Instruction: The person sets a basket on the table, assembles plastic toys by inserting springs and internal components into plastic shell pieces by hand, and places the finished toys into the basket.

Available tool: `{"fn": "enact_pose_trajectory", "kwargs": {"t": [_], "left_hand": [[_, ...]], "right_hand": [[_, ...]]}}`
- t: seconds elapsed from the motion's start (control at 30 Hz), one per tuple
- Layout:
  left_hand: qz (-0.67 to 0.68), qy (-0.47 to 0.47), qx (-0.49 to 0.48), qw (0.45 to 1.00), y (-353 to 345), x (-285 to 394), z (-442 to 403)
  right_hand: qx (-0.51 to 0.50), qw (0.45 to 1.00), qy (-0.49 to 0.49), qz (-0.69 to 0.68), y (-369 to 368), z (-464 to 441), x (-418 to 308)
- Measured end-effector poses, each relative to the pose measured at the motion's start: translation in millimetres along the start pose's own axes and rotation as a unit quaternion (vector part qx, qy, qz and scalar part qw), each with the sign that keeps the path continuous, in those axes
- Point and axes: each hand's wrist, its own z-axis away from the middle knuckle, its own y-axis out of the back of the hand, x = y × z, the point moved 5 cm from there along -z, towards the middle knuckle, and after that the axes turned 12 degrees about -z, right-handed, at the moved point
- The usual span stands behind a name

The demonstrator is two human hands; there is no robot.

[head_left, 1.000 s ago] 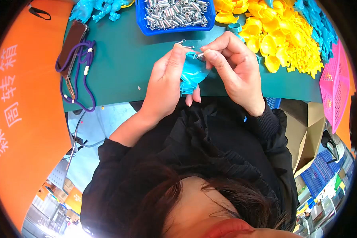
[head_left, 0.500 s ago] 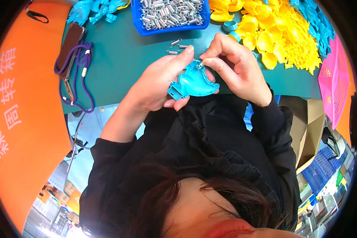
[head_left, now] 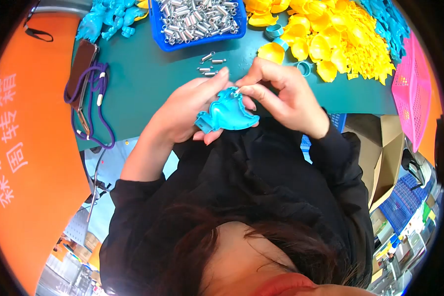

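My left hand [head_left: 190, 106] cradles a blue hollow plastic shell [head_left: 232, 112], its open inner side facing up and its ridged edge toward the right. The fingers pass beneath the shell and the thumb lies along its upper left. My right hand [head_left: 283, 93] pinches a small metal spring [head_left: 237, 91] at the shell's top end, mostly hidden by thumb and forefinger. Several loose springs [head_left: 211, 61] lie on the green table just beyond my left thumb. Behind them stands a blue bin [head_left: 197, 39] full of metal springs.
Yellow plastic shells [head_left: 315, 47] are heaped at the back right, with teal rings [head_left: 304, 68] beside them. A pink basket [head_left: 412, 93] stands at the right edge. To the left lies a phone [head_left: 81, 69] with a purple cord [head_left: 105, 106]. Blue parts [head_left: 108, 19] sit at the back left.
The view has shifted, so the table items sit a little left in it. Both hands still hold the shell and spring at the same end, with the right fingertips still on it.
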Motion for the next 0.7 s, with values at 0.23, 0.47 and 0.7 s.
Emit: {"fn": "enact_pose_trajectory", "kwargs": {"t": [0.23, 0.47, 0.7], "left_hand": [[0.227, -0.216, -0.006, 0.950, 18.6, -3.2, 15.7], [0.164, -0.221, 0.027, 0.961, 4.9, 4.6, -6.5], [0.120, -0.221, 0.068, 0.965, 1.0, 4.6, -11.9]], "right_hand": [[0.246, 0.887, 0.129, 0.370, 74.1, 26.1, -37.1], [0.113, 0.835, 0.130, 0.523, 56.6, 21.2, -37.1], [0.077, 0.790, 0.133, 0.593, 43.2, 4.7, -14.5]]}}
